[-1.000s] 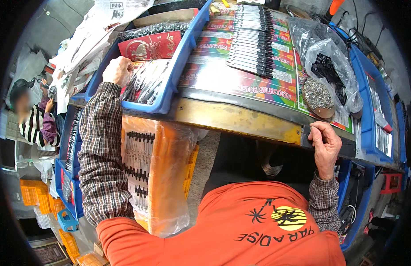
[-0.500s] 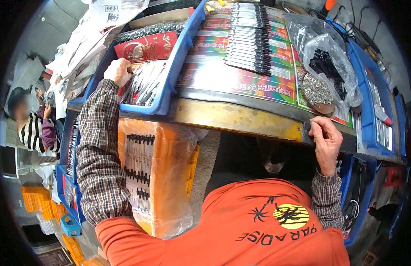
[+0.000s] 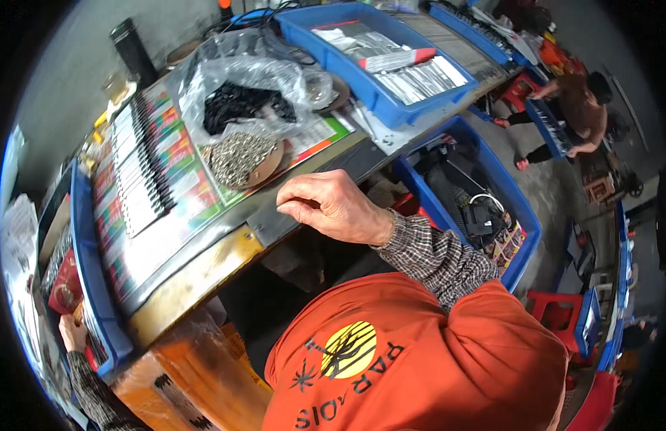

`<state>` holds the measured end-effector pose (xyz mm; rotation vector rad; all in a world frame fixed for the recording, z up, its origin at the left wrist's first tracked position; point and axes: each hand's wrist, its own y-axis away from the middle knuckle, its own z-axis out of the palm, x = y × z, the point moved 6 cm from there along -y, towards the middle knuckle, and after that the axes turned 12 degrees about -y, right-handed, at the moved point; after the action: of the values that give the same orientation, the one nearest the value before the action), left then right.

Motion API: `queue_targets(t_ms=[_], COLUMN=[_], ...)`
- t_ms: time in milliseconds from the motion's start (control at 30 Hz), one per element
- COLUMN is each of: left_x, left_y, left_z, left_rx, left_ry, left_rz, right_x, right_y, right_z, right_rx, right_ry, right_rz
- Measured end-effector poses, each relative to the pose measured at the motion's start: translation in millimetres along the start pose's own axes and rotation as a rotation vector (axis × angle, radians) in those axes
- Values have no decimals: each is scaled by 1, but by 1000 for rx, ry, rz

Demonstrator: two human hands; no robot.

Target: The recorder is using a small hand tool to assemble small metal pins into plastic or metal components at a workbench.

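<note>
1. At left I see the long blue plastic tray [image 3: 95,287]; the left hand [image 3: 72,334] leaning on its rim could, I judge, tip it.
2. Its long axis slants steeply, one end toward the lower edge.
3. I can't tell that hand's grasp.
4. Mid-frame, the right hand [image 3: 340,208] curls thumb toward fingers, any contents hidden.

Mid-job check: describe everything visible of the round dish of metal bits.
The round dish looks shallow and brown; its material is unclear. Tiny silvery, metallic-looking pieces heap over most of it, leaving bare brown toward the right. It sits on the green-edged printed sheet, beside the clear plastic bag, which appears to meet its far side. The right hand is near, not touching.
</note>
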<state>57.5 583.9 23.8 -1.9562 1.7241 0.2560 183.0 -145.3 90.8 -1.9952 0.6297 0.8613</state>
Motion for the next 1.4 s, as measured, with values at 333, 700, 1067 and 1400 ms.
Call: queue_targets(t_ms=[333,700,1067,1400], left_x=[8,13,43,151], left_y=[15,6,-11,-18], left_z=[-37,-56,-122,-242], left_rx=[66,99,-77,478], left_ry=[49,109,226,344], left_rz=[-114,-157,-391,-354], right_x=[-11,54,115,111], right_y=[-2,-15,-42,-40], right_z=[-96,-231,-243,-234], right_rx=[206,358,124,223], right_ry=[266,845,1059,1005], right_rz=[-71,89,423,463])
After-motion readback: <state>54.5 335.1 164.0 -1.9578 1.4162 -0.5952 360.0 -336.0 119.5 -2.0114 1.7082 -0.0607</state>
